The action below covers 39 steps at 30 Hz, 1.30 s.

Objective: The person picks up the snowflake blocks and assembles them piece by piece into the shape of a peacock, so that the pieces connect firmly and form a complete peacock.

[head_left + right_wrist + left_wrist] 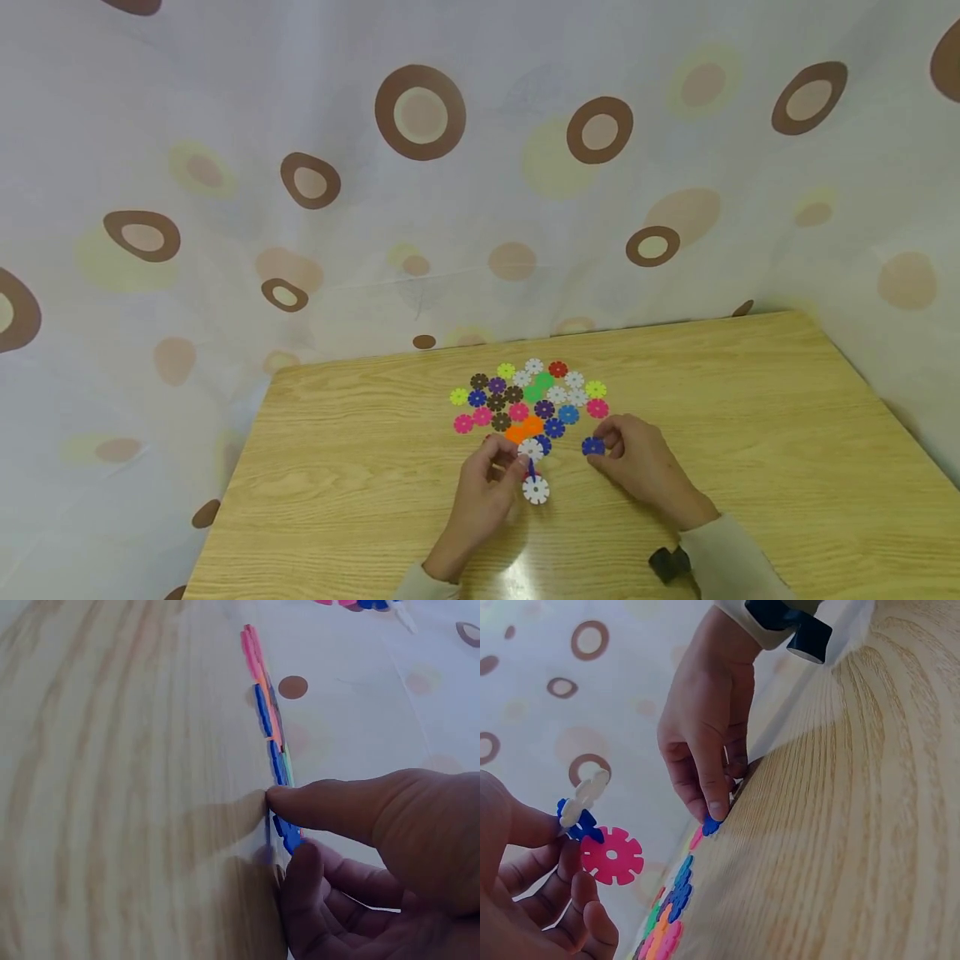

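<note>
My left hand pinches a small joined cluster of notched plastic discs between thumb and fingers. The cluster has a white disc, a blue disc seen partly edge-on, and a pink disc. To the right, my right hand has its thumb and fingertips around a loose blue disc at the tabletop. In the right wrist view that blue disc shows between thumb and forefinger. The two hands are apart.
Many flat notched discs in several colours lie in a patch beyond the hands, including an orange disc and a red disc. They rest on a wooden table. A patterned sheet hangs behind. A black strap is on the right wrist.
</note>
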Each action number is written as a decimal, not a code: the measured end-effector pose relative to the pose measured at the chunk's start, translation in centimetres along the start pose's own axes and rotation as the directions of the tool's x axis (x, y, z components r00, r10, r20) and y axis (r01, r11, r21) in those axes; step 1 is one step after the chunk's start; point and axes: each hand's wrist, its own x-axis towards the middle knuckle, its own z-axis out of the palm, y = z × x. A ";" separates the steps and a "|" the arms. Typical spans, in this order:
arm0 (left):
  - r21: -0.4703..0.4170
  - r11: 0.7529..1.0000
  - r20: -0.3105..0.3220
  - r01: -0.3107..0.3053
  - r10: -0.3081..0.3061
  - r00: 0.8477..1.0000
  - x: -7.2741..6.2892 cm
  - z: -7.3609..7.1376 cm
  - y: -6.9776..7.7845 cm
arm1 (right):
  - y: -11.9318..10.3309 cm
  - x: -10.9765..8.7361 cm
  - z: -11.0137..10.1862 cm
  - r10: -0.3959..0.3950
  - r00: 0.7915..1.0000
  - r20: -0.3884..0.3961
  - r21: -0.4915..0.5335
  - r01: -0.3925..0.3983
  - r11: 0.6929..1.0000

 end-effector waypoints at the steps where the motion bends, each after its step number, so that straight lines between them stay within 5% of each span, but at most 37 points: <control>1: 0.001 1.000 0.003 0.002 -0.002 1.000 0.0 0.0 0.0 | 0.0 0.0 -0.1 -0.001 1.000 0.011 0.016 0.001 1.000; 8: -0.006 1.000 0.011 -0.002 0.002 1.000 0.0 0.1 -0.1 | -0.6 -0.3 -0.3 -0.094 0.995 0.039 0.165 0.087 0.982; 18: -0.037 0.999 0.008 0.016 -0.015 1.000 0.1 0.1 0.0 | -2.9 -1.3 -0.3 -0.252 0.968 -0.002 0.401 0.232 0.886; 25: -0.078 0.997 0.024 0.017 -0.015 1.000 0.1 0.0 0.0 | -3.4 -1.6 -0.1 -0.290 0.957 0.001 0.424 0.262 0.867; 39: -0.114 0.985 0.056 0.127 -0.122 0.991 0.2 -0.2 0.6 | -3.4 -1.5 0.3 -0.338 0.940 -0.039 0.447 0.319 0.835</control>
